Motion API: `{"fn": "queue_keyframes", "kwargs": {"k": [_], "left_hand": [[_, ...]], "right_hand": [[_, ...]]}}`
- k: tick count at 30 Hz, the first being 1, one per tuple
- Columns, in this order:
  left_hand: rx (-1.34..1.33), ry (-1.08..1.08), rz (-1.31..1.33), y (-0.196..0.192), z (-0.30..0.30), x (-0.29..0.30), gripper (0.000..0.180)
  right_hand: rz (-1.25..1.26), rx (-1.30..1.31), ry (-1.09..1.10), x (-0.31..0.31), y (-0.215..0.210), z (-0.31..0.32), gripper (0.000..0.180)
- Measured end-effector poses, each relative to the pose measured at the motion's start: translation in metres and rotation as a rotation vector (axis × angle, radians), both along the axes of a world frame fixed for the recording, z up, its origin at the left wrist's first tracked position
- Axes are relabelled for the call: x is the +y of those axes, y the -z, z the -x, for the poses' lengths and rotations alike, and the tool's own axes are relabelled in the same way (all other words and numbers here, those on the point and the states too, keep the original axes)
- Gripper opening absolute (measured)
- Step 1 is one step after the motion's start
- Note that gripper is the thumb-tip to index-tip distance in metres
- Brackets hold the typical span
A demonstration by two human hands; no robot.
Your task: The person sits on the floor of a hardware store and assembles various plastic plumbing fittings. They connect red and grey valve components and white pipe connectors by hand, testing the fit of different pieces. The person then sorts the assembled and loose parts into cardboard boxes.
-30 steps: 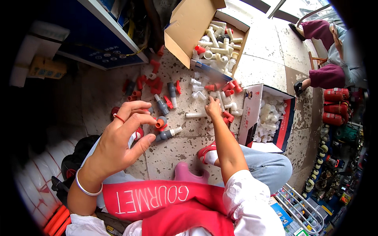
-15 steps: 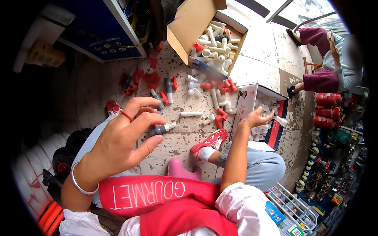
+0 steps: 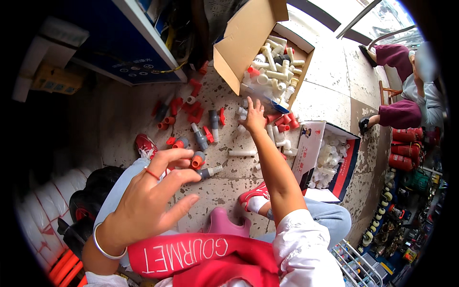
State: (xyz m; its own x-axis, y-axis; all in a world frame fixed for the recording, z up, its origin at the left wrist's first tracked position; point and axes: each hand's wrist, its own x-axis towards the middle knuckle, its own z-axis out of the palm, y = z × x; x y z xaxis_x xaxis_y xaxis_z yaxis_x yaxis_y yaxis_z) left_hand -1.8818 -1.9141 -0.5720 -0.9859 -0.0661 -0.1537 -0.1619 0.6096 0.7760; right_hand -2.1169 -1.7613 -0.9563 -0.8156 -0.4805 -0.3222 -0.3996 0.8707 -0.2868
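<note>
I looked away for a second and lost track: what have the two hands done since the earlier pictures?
The right hand, which half a second ago was lifted open near the red-and-white box, has reached forward again to the white fittings on the floor by the cardboard box. The left hand still holds a grey valve at its fingertips, lifted slightly nearer the camera. The boxes and scattered red and grey fittings lie as before.

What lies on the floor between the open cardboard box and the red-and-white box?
In the head view, between the cardboard box and the red-and-white box: red and white pipe fittings, with the right hand beside them.
</note>
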Motion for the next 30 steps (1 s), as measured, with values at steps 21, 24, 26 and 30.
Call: {"fn": "queue_keyframes", "kwargs": {"k": [21,24,26,30], "left_hand": [[-0.067,0.009,-0.204,0.067,0.039,0.041,0.045],[-0.422,-0.362,-0.766,0.114,0.075,0.072,0.057],[-0.527,-0.336,-1.127,0.136,0.101,0.109,0.059],[-0.38,-0.212,-1.328,0.16,0.143,0.193,0.059]], "right_hand": [[0.449,-0.506,-0.42,0.061,-0.131,0.003,0.079],[0.539,-0.678,-0.521,0.091,-0.226,-0.012,0.08],[0.461,-0.694,-0.515,0.122,-0.262,-0.009,0.081],[0.451,-0.499,-0.303,0.196,-0.286,0.009,0.07]]}}
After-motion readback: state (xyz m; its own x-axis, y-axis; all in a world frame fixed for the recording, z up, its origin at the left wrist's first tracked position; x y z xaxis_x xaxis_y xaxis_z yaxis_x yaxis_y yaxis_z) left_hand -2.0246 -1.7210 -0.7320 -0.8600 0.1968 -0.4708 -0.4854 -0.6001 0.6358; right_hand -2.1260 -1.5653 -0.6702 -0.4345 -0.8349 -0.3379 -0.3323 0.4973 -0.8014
